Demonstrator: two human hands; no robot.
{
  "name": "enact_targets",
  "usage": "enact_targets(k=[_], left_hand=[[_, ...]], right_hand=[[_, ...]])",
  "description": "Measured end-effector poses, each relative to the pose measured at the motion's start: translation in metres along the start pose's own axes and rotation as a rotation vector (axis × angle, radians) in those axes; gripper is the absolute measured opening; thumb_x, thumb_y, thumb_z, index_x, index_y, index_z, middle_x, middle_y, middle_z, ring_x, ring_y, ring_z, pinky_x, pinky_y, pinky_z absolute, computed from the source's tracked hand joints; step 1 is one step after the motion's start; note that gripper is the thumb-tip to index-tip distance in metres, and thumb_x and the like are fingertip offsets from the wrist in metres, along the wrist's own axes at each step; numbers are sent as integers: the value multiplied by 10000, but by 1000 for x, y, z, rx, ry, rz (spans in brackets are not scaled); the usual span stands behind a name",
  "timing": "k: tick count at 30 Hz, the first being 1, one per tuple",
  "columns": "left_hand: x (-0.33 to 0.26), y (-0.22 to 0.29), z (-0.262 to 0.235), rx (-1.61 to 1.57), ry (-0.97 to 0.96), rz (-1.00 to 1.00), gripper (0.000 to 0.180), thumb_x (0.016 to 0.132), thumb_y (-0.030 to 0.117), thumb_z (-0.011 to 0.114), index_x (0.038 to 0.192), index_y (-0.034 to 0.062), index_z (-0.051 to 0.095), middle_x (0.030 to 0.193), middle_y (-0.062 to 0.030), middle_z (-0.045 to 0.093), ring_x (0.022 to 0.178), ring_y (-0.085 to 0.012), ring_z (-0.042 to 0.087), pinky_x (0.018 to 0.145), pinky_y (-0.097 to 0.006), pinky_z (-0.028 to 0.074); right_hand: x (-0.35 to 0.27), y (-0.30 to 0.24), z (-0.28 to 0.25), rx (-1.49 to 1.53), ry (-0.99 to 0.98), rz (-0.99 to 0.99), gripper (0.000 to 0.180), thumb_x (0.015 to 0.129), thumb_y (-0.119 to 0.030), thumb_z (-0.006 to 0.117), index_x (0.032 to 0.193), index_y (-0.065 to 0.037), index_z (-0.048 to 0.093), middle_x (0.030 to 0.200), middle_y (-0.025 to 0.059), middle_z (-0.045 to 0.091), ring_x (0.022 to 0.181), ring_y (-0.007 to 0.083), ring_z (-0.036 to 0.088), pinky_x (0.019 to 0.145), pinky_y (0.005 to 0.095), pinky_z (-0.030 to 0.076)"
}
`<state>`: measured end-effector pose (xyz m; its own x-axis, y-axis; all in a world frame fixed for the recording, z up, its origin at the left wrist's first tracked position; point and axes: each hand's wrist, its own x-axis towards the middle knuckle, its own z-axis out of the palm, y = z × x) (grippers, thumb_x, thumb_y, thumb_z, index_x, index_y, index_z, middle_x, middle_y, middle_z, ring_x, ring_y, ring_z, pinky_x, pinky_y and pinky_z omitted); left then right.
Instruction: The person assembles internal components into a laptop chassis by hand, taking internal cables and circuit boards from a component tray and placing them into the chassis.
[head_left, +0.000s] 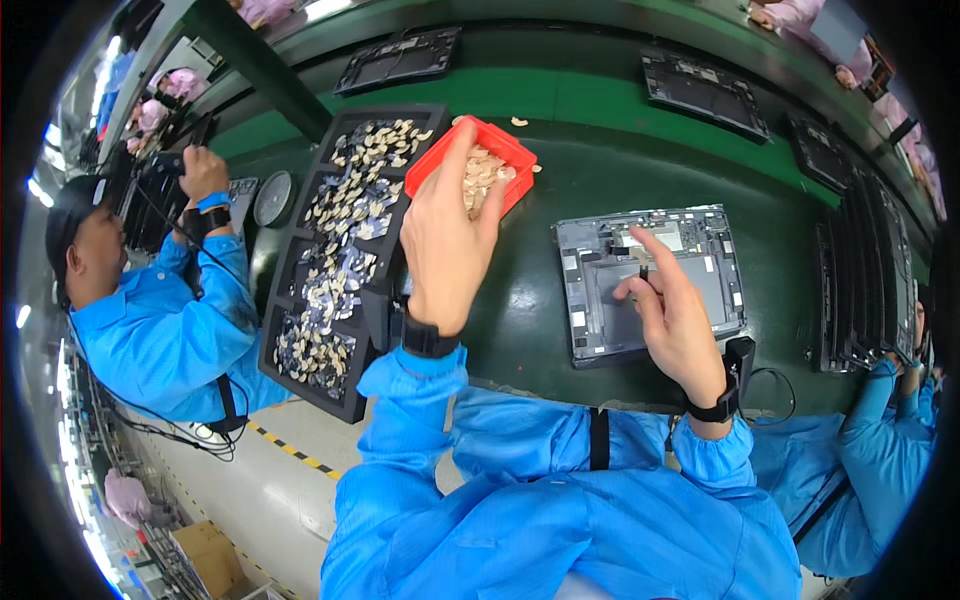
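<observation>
My left hand (450, 235) reaches over a red plastic bin (418, 182) holding small tan curved pieces (482, 178). Its index finger and thumb are apart, with the thumb near the pieces; the other fingers are hidden. My right hand (682, 325) hovers over an opened tablet-like device (590, 335) with its inner boards and dark battery panels exposed. The right index finger stretches over a small tan piece (640, 255) near the device's middle. Thumb and a bent finger stay slightly apart below it, and I see nothing held between them.
A black compartment tray (358, 405) full of tan and dark bits stands left of the bin. More opened devices lie on the green line behind (705, 90). A stack of dark panels (870, 280) stands at right. Co-workers in blue sit on both sides.
</observation>
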<state>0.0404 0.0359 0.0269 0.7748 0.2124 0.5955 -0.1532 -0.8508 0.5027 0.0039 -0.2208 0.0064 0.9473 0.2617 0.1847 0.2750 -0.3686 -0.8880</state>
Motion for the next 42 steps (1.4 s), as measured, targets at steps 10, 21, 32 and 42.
enact_targets(k=[10, 21, 32, 42], left_hand=[[-67, 45, 22, -369, -189, 496, 292, 779, 165, 861, 1069, 141, 827, 1068, 17, 773, 911, -204, 694, 709, -337, 493], [-54, 28, 13, -415, -159, 553, 186, 809, 51, 822, 977, 45, 741, 959, -45, 766, 838, -227, 713, 661, -359, 480], [-15, 5, -7, -162, 12, 110, 248, 962, 133, 735, 1147, -29, 766, 1015, -160, 794, 906, -321, 770, 839, -397, 567], [-57, 61, 15, -763, -614, -2, 197, 1042, 105, 664, 952, -49, 748, 705, -125, 667, 629, -161, 597, 617, -336, 463]], right_hand=[[-2, -24, -17, -125, -245, 164, 171, 1019, -42, 604, 1132, 7, 723, 867, 219, 731, 694, 363, 696, 657, 408, 526], [5, -38, -10, -97, -293, -39, 164, 1001, -17, 600, 1109, 23, 717, 992, 216, 758, 927, 387, 753, 793, 390, 572], [33, -23, 29, -498, 130, -256, 383, 925, 25, 605, 1300, 13, 685, 1173, 203, 729, 1049, 386, 665, 896, 471, 538], [0, -2, 0, 605, 95, 97, 275, 1060, -104, 656, 1283, 41, 727, 1149, 136, 779, 1015, 178, 723, 937, 313, 561]])
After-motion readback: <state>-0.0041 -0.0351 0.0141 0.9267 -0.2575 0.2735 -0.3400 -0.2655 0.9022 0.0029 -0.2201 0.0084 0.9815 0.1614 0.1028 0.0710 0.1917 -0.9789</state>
